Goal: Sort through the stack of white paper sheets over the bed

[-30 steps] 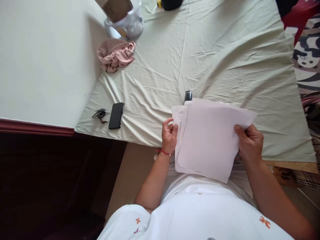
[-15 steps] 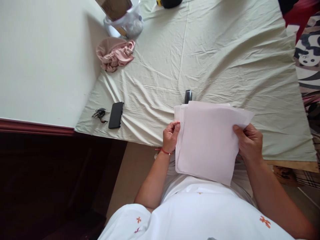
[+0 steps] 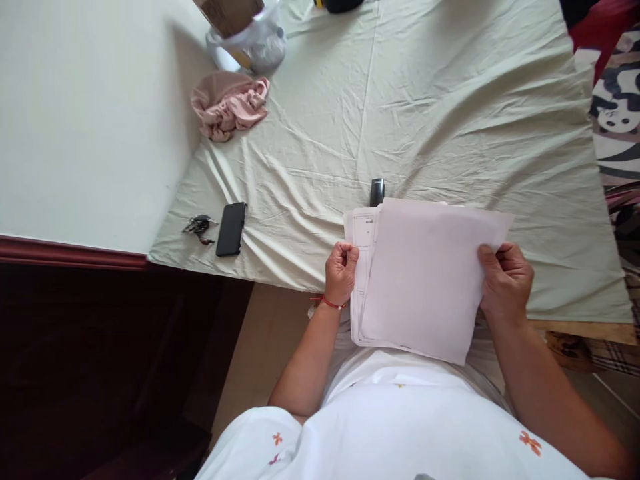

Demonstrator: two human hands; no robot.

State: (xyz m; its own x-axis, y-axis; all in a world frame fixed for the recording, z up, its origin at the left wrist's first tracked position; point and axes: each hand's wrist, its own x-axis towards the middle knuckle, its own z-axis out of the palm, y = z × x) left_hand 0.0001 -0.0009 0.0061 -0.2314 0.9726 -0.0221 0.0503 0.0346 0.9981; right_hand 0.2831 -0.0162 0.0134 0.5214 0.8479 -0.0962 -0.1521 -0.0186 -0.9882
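Note:
A loose stack of white paper sheets is held between my two hands above the front edge of the bed-like surface. My left hand pinches the left edge of the stack, where a printed sheet shows a strip of text and a barcode-like mark. The top sheet is blank on its visible side. My right hand grips its right edge, thumb on top and fingers underneath. Just beyond the papers lies a black stapler-like object, its near end hidden by the sheets.
A black phone and a bunch of keys lie at the left on the pale green cloth. Farther back are a crumpled pink cloth and a plastic bag beside a cardboard box. A wall stands left.
My right hand has moved slightly right, drawing the top sheet with it. More of the printed sheet beneath now shows beside my left hand, which has barely moved.

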